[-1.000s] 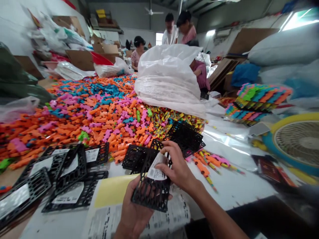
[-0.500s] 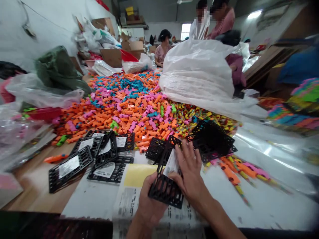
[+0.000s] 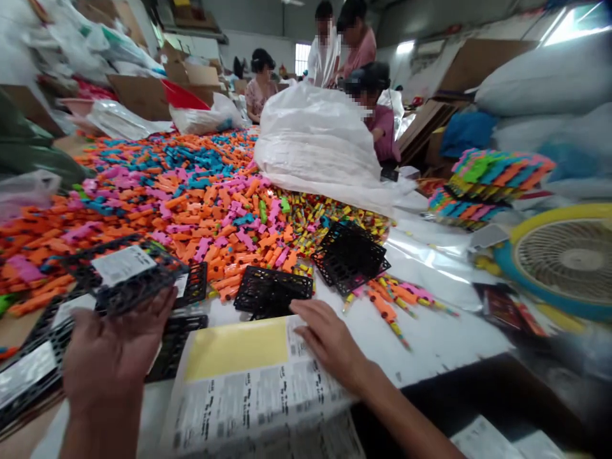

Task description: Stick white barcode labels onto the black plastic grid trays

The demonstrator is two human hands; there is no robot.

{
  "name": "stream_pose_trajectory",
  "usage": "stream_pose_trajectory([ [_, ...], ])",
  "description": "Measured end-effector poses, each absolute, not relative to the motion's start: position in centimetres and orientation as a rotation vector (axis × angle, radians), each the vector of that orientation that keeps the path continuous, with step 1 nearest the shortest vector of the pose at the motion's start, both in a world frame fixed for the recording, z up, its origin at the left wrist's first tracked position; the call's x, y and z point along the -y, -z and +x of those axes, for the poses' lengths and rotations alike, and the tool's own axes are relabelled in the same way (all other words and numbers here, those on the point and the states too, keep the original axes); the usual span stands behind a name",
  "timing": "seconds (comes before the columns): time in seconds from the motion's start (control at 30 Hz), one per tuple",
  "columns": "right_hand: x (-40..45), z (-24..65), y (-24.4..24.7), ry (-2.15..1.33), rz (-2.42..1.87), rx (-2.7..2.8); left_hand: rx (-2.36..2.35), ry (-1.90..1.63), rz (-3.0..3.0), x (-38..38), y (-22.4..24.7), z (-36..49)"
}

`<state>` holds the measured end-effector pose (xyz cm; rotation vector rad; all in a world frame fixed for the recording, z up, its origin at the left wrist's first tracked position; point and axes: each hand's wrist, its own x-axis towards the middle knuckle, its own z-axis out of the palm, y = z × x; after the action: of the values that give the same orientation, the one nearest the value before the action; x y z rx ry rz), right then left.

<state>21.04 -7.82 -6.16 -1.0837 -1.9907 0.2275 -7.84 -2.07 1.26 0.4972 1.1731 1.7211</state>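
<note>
My left hand (image 3: 115, 344) is at the left, palm up, with its fingers under a black plastic lattice tray (image 3: 157, 274) that bears a white label (image 3: 123, 264). This tray is tilted above other labelled black trays (image 3: 29, 376) on the table. At the upper right corner of a label sheet (image 3: 234, 347), my right hand (image 3: 329, 341) has its fingers bent and thumb close to them, seemingly pinching the sheet's edge. The sheet has a bare yellow strip and rows of printed white labels. Unlabelled black trays (image 3: 272, 290) lie just beyond it.
Orange, pink, blue and green toy-car-shaped pieces (image 3: 201, 220) cover the far table. A dark stack of trays (image 3: 351, 255) lies near several pencil-like pieces (image 3: 387, 309). Behind are a big white plastic bag (image 3: 315, 140) and several people. A fan (image 3: 568, 258) stands at right.
My left hand has carried the labelled tray left to the pile. My right hand has left the tray and come to the label sheet's corner. The view has turned right.
</note>
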Motion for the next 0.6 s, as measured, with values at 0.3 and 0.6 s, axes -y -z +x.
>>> stream_pose_trajectory([
  [0.3,7.4,23.2,10.0,-0.191,-1.558,2.033,-1.626,-0.914,1.856,5.6,6.7,-0.4],
  [0.6,7.0,22.5,8.6,-0.158,-1.174,2.109,-1.546,-0.554,2.177,5.3,5.8,3.5],
])
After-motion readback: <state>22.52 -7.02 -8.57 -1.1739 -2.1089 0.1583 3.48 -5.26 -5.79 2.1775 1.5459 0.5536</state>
